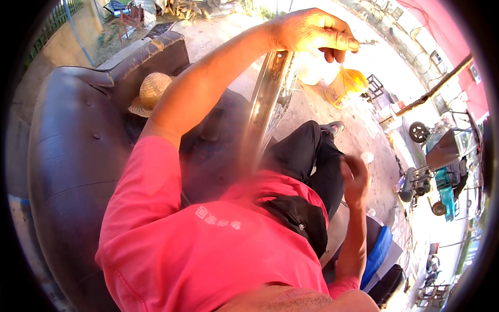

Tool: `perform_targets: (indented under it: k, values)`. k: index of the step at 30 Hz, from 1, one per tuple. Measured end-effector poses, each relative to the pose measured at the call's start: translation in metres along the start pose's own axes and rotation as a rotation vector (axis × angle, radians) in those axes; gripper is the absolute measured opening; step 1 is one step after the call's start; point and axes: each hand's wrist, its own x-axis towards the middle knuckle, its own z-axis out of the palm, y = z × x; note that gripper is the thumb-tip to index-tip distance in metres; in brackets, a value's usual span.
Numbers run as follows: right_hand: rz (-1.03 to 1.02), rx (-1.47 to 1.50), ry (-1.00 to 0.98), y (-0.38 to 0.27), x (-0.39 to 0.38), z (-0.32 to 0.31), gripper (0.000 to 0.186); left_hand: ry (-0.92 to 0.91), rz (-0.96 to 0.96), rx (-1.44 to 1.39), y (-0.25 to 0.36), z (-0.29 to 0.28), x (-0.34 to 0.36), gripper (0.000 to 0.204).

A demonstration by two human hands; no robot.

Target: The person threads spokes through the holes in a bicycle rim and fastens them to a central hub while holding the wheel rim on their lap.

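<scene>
My left arm reaches up and across, and my left hand (319, 36) hangs over the upper end of a long, shiny metal channel frame (269, 99). Its fingers are bent and pressed together; glare hides what they hold, if anything. The frame slopes down toward my lap, where its lower end blurs. Beside my right knee, my right hand (356, 179) is raised with fingers loosely curled and apart from the thumb, and nothing shows in it. A black waist pouch (299, 221) lies across my red shirt.
I sit on a dark brown leather sofa (83, 161), with a straw hat (154, 89) on it to the left. A yellow plastic bag (347, 86) lies on the sunlit ground ahead. Parked vehicles (447, 192) stand at the right. Blue cloth (378, 249) lies near my right elbow.
</scene>
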Motion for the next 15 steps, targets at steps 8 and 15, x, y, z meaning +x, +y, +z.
perform_targets:
  k: [8,15]
  values:
    - [-0.756,0.154,-0.084,-0.105,0.108,0.156,0.024,-0.126,0.028,0.021,0.013,-0.003,-0.012,0.028]
    - [-0.603,0.611,-0.163,-0.11,0.104,0.177,0.011,-0.151,0.055,0.111,0.014,-0.006,-0.022,0.031]
